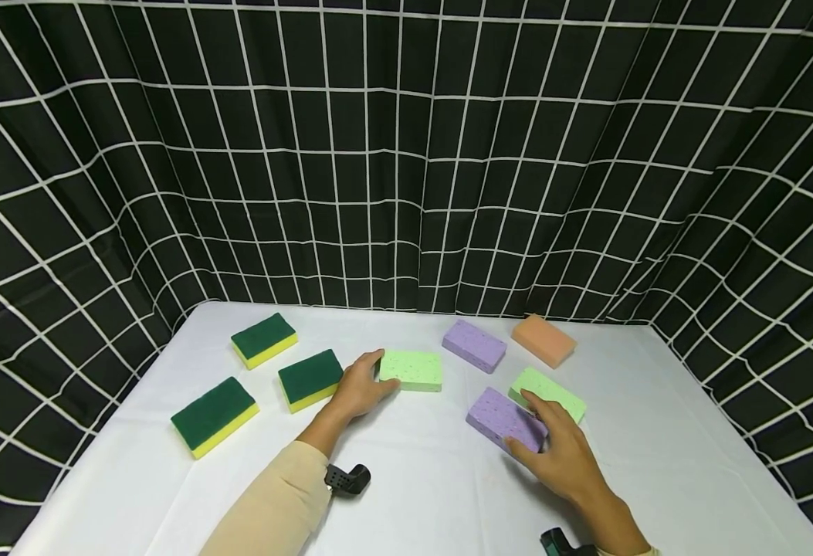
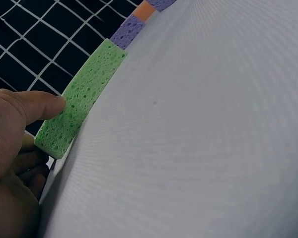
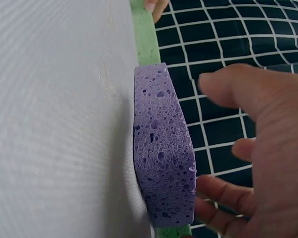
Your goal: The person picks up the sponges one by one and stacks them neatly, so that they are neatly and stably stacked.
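A light green sponge lies near the middle of the white table, and my left hand holds it by its left end. In the left wrist view the thumb presses on the sponge's side while the other fingers are partly hidden behind its end. My right hand is spread around the right end of a purple sponge. Its thumb stands apart from that sponge in the right wrist view, with the lower fingers close to its far end. A second light green sponge lies right behind it.
Several green-and-yellow scouring sponges lie on the left of the white tablecloth. Another purple sponge and an orange sponge lie at the back right. Black cloth with a white grid encloses the back and sides.
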The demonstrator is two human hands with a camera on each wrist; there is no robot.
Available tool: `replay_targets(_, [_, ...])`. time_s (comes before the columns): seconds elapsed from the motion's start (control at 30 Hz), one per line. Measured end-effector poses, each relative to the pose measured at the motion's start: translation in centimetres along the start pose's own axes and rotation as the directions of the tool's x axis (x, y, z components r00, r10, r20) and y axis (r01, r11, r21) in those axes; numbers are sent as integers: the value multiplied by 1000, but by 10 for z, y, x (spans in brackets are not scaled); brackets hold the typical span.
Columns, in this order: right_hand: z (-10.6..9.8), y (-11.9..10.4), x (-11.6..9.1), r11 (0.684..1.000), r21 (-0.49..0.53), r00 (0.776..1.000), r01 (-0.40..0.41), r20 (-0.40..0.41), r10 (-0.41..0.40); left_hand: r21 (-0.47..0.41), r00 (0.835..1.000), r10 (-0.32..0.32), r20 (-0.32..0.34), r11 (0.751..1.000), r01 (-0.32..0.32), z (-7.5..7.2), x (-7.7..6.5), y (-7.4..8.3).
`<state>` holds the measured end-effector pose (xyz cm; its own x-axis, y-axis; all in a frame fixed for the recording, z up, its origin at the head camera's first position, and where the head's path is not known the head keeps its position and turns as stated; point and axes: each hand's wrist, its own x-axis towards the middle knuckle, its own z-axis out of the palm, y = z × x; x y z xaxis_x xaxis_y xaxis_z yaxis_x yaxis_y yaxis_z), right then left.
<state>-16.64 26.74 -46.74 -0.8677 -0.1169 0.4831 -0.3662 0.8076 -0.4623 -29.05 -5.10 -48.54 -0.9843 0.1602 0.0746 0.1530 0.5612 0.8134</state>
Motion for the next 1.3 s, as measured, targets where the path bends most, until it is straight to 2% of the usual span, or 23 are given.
replay_targets(0.13, [0, 1, -2, 997, -64, 996, -48, 71, 52, 3, 1000, -1, 8, 1000, 1, 0, -1, 1])
replay_targets(0.27, [1, 1, -2, 988, -128, 983, -84, 153, 103, 0, 1000, -2, 4, 1000, 2, 0, -1, 2])
replay_targets(0.47, [0, 2, -1, 985, -155, 977, -78, 183, 106, -3, 1000, -6, -1, 1000, 6, -1, -1, 2])
replay_targets(0.63, [0, 5, 0, 992, -102, 984, -69, 156, 85, -3, 1000, -7, 3, 1000, 7, 0, -1, 2])
replay_targets(0.8, [-1, 6, 0, 998, 2, 996, -61, 73, 61, -13, 1000, -11, 6, 1000, 12, 1, -1, 3])
replay_targets(1.07, [-4, 4, 2, 988, 50, 990, -144, 1, 144, -13, 1000, -16, 3, 1000, 16, 0, -1, 4])
replay_targets(1.3, [-4, 3, 2, 988, 87, 991, -130, -30, 133, 0, 1000, -8, 2, 1000, 8, 1, -1, 3])
